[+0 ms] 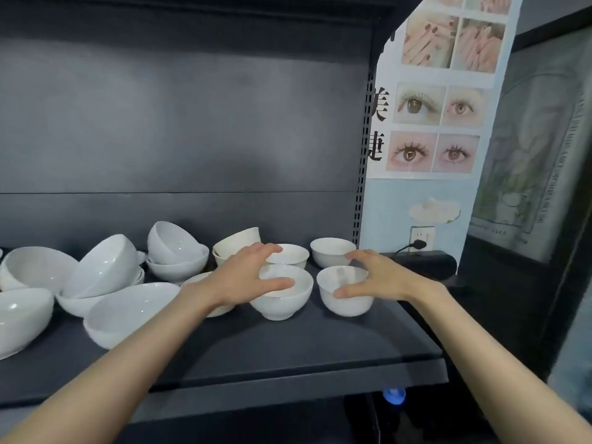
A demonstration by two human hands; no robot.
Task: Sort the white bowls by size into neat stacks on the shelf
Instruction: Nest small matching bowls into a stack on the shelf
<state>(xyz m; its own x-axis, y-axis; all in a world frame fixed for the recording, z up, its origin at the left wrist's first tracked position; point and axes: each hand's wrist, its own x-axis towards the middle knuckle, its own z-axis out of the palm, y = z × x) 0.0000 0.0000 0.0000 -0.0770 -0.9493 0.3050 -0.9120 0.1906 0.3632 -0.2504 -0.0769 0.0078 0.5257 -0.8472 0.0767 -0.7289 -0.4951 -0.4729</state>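
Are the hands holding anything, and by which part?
It cannot be told. The left hand is spread over the middle bowl, the right hand over the right bowl, thumbs at the near rims; both stand on the shelf.

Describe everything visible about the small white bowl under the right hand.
The small white glazed ceramic bowl stands upright on the dark shelf, near its front right. Round rim, deep smooth walls narrowing to a small base; it looks empty. The right hand spans it: thumb across the near wall, fingers arched above the far rim; a firm grip cannot be confirmed. A similar white bowl stands just left, seemingly apart.
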